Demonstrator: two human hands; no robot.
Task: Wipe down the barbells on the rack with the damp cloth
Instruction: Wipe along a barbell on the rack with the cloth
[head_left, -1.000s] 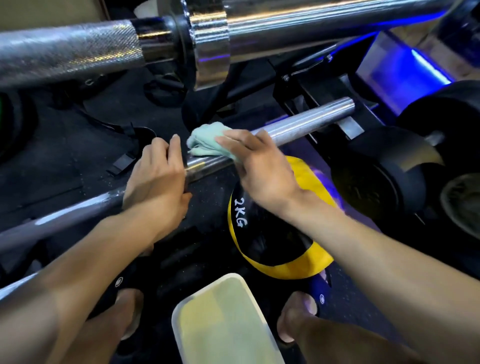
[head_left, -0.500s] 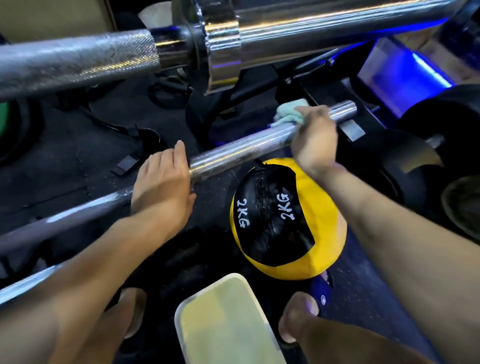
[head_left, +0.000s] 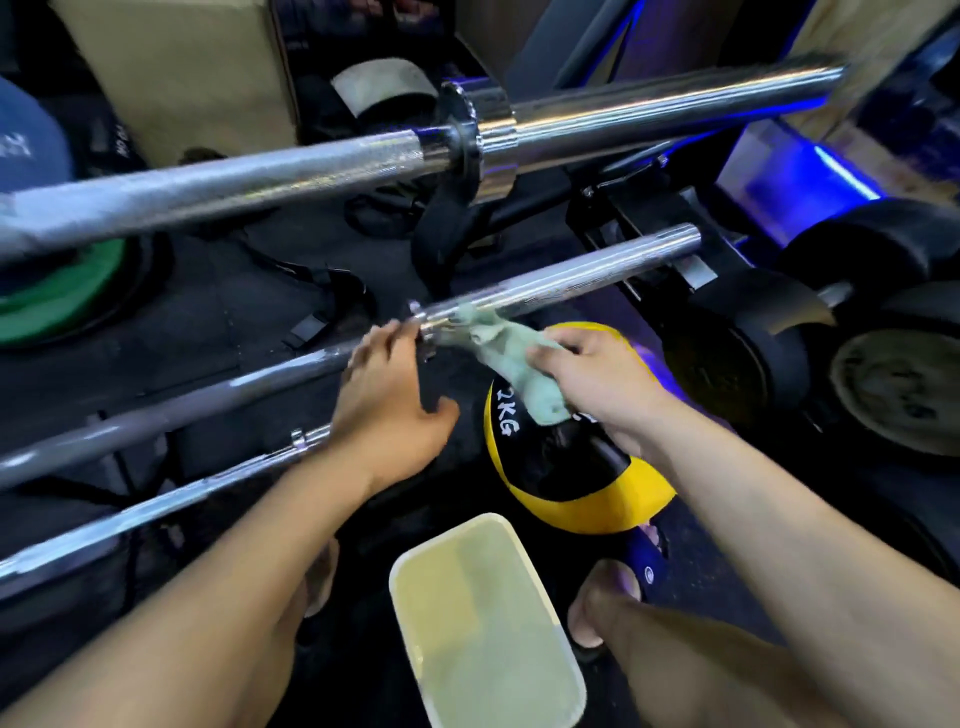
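Dark rubber floor (head_left: 171, 332); blue strip light (head_left: 844, 174) at right; tan wall panel (head_left: 171, 67) behind; dim room.

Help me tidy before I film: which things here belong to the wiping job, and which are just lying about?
In use: cloth, right hand, left hand, middle barbell, upper barbell, tub of liquid.
Lying about: medicine ball, green plate, black plates.

Three barbells (head_left: 519, 140) (head_left: 571, 278) (head_left: 156, 512), one cloth (head_left: 511, 358), one ball (head_left: 571, 467).
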